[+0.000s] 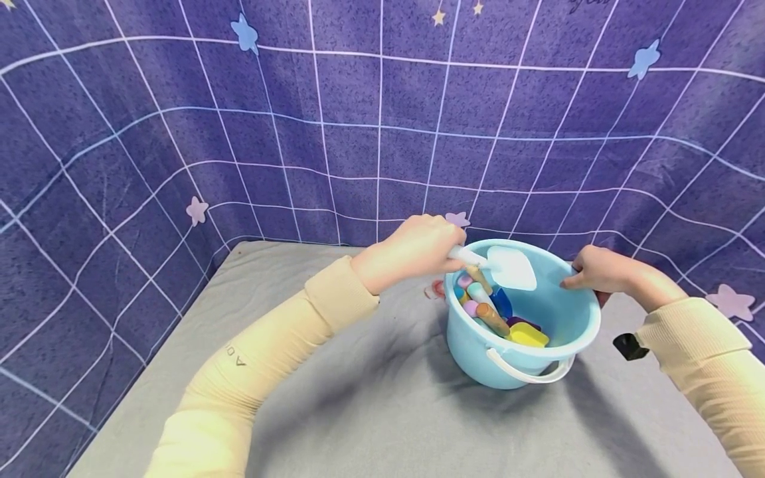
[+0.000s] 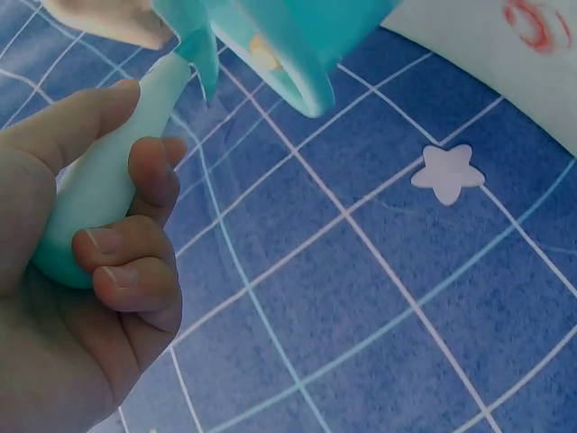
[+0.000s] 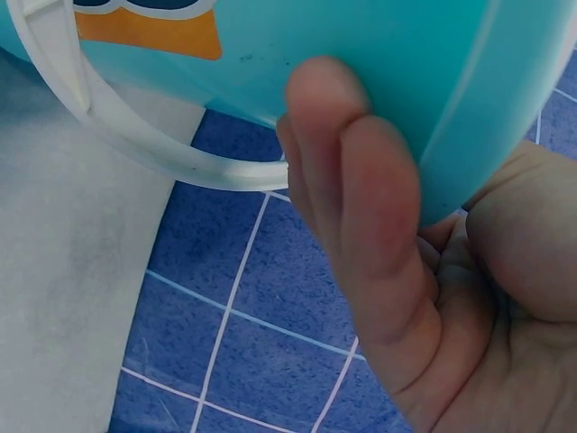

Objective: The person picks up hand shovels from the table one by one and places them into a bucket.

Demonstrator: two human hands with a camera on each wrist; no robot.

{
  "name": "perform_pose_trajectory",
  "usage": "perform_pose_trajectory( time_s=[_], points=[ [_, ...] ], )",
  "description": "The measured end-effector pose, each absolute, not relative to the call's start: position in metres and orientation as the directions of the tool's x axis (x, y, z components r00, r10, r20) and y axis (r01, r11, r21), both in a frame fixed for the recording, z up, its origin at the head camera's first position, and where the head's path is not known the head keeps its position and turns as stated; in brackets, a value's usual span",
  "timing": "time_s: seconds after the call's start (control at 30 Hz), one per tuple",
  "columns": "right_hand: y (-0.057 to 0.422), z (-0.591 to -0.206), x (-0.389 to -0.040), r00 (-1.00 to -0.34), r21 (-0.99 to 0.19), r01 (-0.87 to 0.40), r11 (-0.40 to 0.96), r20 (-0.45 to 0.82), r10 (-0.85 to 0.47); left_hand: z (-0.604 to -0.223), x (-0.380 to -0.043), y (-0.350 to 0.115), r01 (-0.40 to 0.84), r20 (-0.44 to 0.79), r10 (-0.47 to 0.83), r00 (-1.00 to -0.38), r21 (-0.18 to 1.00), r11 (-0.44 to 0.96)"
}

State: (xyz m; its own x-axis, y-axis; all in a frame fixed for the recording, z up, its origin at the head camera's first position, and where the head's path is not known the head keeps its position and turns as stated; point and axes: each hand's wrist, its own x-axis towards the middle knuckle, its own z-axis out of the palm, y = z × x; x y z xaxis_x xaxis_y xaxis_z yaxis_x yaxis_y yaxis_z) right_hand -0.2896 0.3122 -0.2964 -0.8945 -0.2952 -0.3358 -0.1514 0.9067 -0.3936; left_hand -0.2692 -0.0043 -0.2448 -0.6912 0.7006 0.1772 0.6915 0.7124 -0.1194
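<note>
My left hand [image 1: 418,245] grips the handle of a pale toy shovel [image 1: 512,268], whose blade hangs over the bucket's opening. In the left wrist view, the fingers curl round the shovel's handle [image 2: 106,185]. A light blue bucket [image 1: 478,358], slightly tilted, has its white carrying handle hanging at the front. My right hand [image 1: 606,273] holds the bucket's right rim, thumb inside. From the right wrist view, its fingers [image 3: 379,216] press against the bucket's outer wall. Inside lie several colourful toy pieces, among them a brown-ended stick [image 1: 492,318] and a yellow piece [image 1: 528,334].
The bucket is over a grey cloth-covered surface [image 1: 352,392]. Behind it hangs a purple grid-patterned curtain [image 1: 358,153] with stars. A small red-marked patch [image 1: 436,289] shows just left of the bucket. A black object [image 1: 630,346] sits at the right sleeve.
</note>
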Motion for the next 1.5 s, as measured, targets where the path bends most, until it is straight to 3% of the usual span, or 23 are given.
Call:
perform_pose_trajectory(
  time_s=[0.43, 0.83, 1.5],
  points=[
    [0.313, -0.296, -0.292, -0.891, -0.368, -0.157, 0.916, -0.348, -0.293, -0.266, -0.276, 0.035, 0.738, 0.051, 0.751, -0.658, -0.155, 0.657],
    [0.313, -0.295, -0.292, -0.891, -0.379, -0.161, 0.911, -0.342, -0.299, -0.282, -0.275, 0.06, 0.706, -0.032, 0.708, -0.706, -0.106, 0.7],
    [0.313, -0.297, -0.289, -0.889, -0.396, -0.164, 0.903, -0.337, -0.309, -0.3, -0.281, 0.081, 0.652, -0.059, 0.65, -0.758, -0.027, 0.758]
  ],
)
